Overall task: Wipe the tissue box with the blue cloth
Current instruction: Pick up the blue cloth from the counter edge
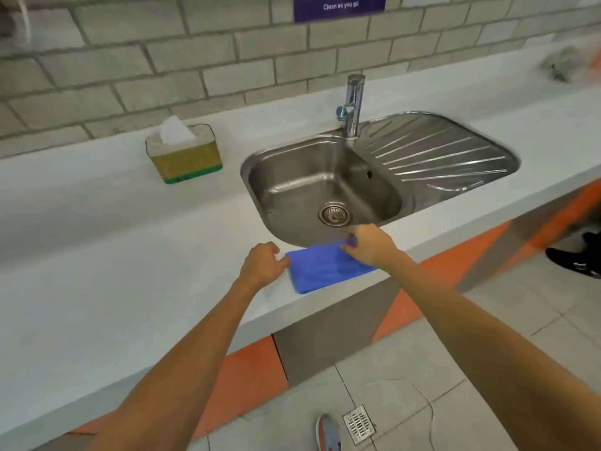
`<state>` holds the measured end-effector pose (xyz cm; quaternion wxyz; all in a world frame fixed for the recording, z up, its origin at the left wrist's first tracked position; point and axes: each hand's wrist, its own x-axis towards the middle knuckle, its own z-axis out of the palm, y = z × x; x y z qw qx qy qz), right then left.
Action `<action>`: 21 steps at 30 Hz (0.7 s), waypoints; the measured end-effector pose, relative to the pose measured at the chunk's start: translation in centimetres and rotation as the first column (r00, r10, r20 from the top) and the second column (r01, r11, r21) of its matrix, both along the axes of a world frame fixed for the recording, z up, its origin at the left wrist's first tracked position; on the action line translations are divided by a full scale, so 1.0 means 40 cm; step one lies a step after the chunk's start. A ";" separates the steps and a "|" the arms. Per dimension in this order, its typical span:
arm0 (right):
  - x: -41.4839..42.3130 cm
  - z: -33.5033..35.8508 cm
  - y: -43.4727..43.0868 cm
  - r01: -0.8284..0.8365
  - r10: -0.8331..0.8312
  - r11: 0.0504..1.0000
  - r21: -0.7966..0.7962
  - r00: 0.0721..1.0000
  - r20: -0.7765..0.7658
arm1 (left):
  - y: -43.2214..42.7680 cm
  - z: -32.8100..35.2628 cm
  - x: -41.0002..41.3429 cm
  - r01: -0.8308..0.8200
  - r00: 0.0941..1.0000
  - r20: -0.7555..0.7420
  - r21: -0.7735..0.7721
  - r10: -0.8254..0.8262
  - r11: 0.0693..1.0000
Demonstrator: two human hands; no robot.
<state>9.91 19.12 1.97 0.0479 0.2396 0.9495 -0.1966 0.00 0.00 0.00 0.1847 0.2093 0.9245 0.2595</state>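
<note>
The tissue box point(185, 157) is gold with a green base and has a white tissue sticking out of its top. It stands on the grey counter point(107, 255) near the back wall, left of the sink. A folded blue cloth point(320, 266) lies flat at the counter's front edge, just below the sink. My right hand point(370, 244) pinches the cloth's far right corner. My left hand point(261, 263) is curled at the cloth's left edge, its fingertips touching or almost touching it. Both hands are well short of the tissue box.
A steel sink point(325, 190) with a drainboard point(435, 151) and a tap point(353, 105) is set into the counter to the right. Behind runs a grey brick wall with a purple sign point(340, 6). A floor drain point(359, 424) and another person's black shoe point(574, 258) are on the tiled floor.
</note>
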 end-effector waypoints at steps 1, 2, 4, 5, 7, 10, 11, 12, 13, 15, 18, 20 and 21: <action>0.003 -0.005 0.005 0.005 -0.006 1.000 0.008 1.000 0.015 | 0.013 -0.008 0.004 0.006 1.000 0.018 -0.039 -0.006 0.999; 0.004 -0.011 0.009 0.011 -0.011 1.000 0.012 1.000 0.006 | 0.021 -0.012 0.008 -0.009 1.000 0.008 -0.060 0.009 0.998; 0.007 -0.024 0.011 0.023 -0.023 1.000 0.006 1.000 -0.004 | 0.035 -0.021 0.025 -0.035 0.999 0.006 -0.088 0.035 0.995; 0.004 -0.032 0.014 0.023 -0.023 1.000 -0.004 1.000 -0.004 | 0.045 -0.028 0.030 -0.046 0.999 0.017 -0.098 0.048 0.994; -0.003 -0.045 0.017 0.018 -0.018 1.000 -0.017 1.000 -0.017 | 0.061 -0.039 0.036 -0.070 0.995 0.059 -0.082 0.075 0.994; -0.016 -0.056 0.030 0.034 -0.035 0.999 -0.038 0.999 -0.027 | 0.087 -0.029 0.037 -0.148 0.970 0.213 0.117 0.120 0.982; -0.024 -0.057 0.036 0.046 -0.047 0.996 -0.071 0.999 -0.019 | 0.097 -0.015 0.036 -0.204 0.942 0.307 0.216 0.131 0.955; -0.035 -0.054 0.040 0.060 -0.062 0.991 -0.119 0.998 -0.017 | 0.107 0.005 0.032 -0.263 0.914 0.380 0.292 0.141 0.919; -0.049 -0.049 0.045 0.074 -0.080 0.978 -0.193 0.996 -0.026 | 0.117 0.026 0.023 -0.306 0.899 0.411 0.344 0.150 0.888; -0.086 -0.035 0.041 0.094 -0.134 0.919 -0.382 0.988 -0.077 | 0.135 0.071 -0.001 -0.337 0.907 0.387 0.427 0.167 0.839; -0.144 -0.009 -0.004 0.109 -0.278 0.698 -0.708 0.952 -0.127 | 0.152 0.147 -0.045 -0.279 0.952 0.264 0.535 0.156 0.797; -0.185 0.007 -0.038 0.111 -0.388 0.383 -0.917 0.920 -0.051 | 0.157 0.193 -0.076 -0.201 0.979 0.157 0.576 0.134 0.792; -0.205 0.014 -0.055 0.101 -0.411 0.196 -0.975 0.912 0.011 | 0.158 0.212 -0.090 -0.163 0.986 0.112 0.576 0.120 0.801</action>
